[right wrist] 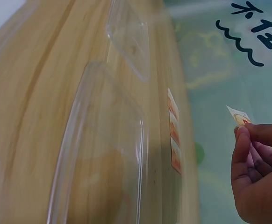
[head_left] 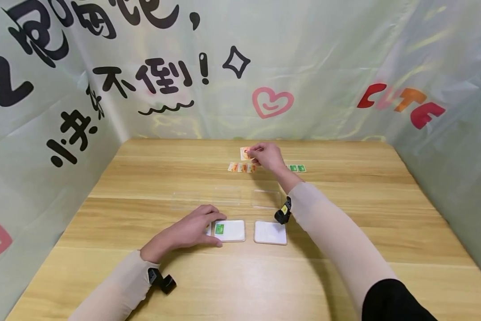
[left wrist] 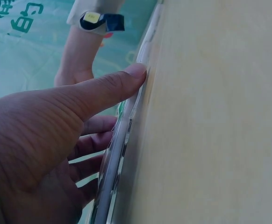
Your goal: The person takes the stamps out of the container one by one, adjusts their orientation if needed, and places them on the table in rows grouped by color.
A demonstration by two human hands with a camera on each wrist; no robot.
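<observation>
Up near the far edge of the table, my right hand [head_left: 267, 156] pinches an orange-and-white stamp [head_left: 244, 153] between thumb and fingertips. The right wrist view shows this stamp [right wrist: 239, 115] held by its edge. My left hand [head_left: 194, 227] holds a white, clear-edged card case [head_left: 234, 231] across its width, thumb at the near edge and index finger at the far edge. A green stamp [head_left: 219, 229] lies at the left end of that case. Part of another white case [head_left: 209, 229] shows beneath the left hand, mostly hidden.
Beyond the cases lie clear plastic covers [head_left: 266, 199]. A row of orange stamps [head_left: 242, 167] sits below the right hand, with green stamps [head_left: 297, 168] right of it, partly hidden by the arm. Another white case [head_left: 270, 233] lies to the right. Printed curtains [head_left: 320, 89] enclose the table.
</observation>
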